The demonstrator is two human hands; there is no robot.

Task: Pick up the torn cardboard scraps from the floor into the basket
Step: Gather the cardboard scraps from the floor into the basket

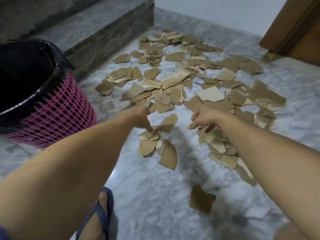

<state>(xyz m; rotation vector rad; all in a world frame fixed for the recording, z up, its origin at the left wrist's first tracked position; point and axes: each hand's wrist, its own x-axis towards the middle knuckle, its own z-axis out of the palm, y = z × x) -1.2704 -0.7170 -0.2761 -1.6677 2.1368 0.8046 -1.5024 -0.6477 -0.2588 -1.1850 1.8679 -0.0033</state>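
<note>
1. The floor (155, 187) is pale grey-and-white marble, glossy enough to carry dim shadows of both arms. Beyond the hands a dark speckled stone step (110, 40) rises, a white wall (216, 9) closes the far side, and the foot of a brown wooden door (294, 35) stands beyond the right hand, to its right.

2. One basket (52, 115), pink plastic lattice with a black bin liner (26, 71) folded over its rim, stands on the floor just to the left of the left forearm.

3. Torn cardboard scraps (181, 75) lie across the floor, far too many and too overlapped to count (dozens at least). Most spread in a broad field beyond both hands, reaching toward the wall.

4. Nearer groups number three: a small cluster (155, 144) under and just nearer than the left hand, a longer pile (220, 149) beneath the right hand and forearm, and one single scrap (201, 199) lying apart, well short of both hands.

5. The left hand (141, 118) reaches down with fingers pointed at the floor; a fingertip touches the top scrap of the small cluster. Whether it pinches anything I cannot tell, as the hand is blurred.

6. The right hand (204, 120) hangs above its pile, fingers loosely spread and bent downward, holding nothing that shows.

7. One foot in a blue flip-flop (102, 212) rests on the floor below the left forearm, close to the camera.
</note>
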